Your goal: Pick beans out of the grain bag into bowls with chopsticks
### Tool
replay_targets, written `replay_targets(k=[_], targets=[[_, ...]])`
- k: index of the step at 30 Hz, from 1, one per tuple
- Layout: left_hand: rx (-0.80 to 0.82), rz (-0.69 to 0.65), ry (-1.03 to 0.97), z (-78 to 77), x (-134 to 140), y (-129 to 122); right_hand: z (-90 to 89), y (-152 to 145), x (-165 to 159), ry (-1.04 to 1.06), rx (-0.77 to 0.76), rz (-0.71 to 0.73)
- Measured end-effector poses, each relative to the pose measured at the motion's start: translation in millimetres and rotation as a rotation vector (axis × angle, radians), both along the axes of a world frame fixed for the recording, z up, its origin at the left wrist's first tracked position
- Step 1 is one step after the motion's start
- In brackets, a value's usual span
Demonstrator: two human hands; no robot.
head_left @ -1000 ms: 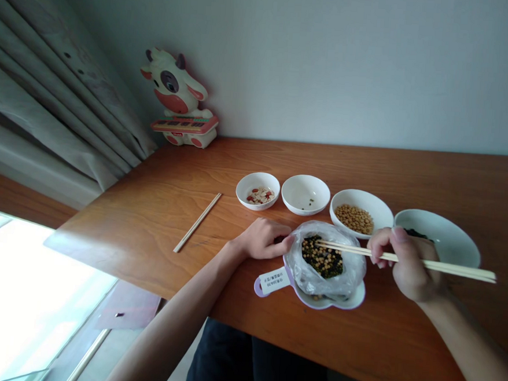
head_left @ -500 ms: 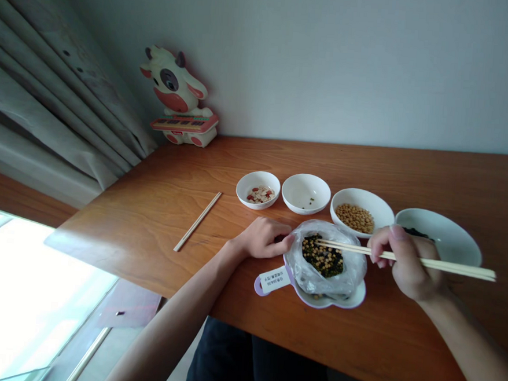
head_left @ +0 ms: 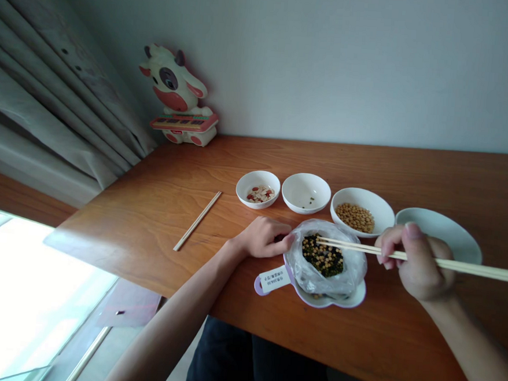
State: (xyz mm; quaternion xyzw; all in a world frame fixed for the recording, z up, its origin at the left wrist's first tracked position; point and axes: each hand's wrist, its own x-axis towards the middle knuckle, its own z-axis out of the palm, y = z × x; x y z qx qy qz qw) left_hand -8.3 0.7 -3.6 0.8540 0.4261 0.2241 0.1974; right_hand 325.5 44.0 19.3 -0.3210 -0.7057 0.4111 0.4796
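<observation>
Through the head view I see a clear plastic bag (head_left: 353, 264) set in a white bowl with a lilac rim and a labelled handle (head_left: 274, 278). Inside the bag lies a mix of yellow beans and dark green flakes (head_left: 322, 255). My left hand (head_left: 267, 238) has its fingers closed at the bag's left edge; the fingertips are partly hidden. In my right hand (head_left: 421, 260) is a pair of light wooden chopsticks (head_left: 350, 246), with the tips over the mix. I cannot tell whether the tips grip a piece.
Behind the bag stand a bowl of sliced nuts (head_left: 259, 174), a bowl with a few green bits (head_left: 306, 185), a bowl of yellow beans (head_left: 366, 201) and a larger bowl (head_left: 455, 231), partly covered by my hand. Spare chopsticks (head_left: 197, 221) and a cow toy (head_left: 184, 122) are left.
My right hand has shifted a little to the right, and the chopsticks' back ends reach farther right. Their tips stay over the mix. My left hand and the bag look unmoved.
</observation>
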Motion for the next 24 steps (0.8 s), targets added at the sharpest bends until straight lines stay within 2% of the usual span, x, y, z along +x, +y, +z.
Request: replay_targets(k=[6, 15, 19, 24], targets=[[-0.004, -0.002, 0.001, 0.6, 0, 0, 9.3, 1, 0, 0.192, -0.100, -0.025], [-0.008, 0.010, 0.009, -1.4, 0, 0, 17.2, 14, 4, 0.365, -0.061, -0.125], [-0.014, -0.001, -0.002, -1.6, 0, 0, 17.1, 15, 7, 0.346, -0.076, -0.122], [-0.007, 0.002, 0.000, -0.5, 0, 0, 13.6, 9, 3, 0.187, -0.188, 0.023]])
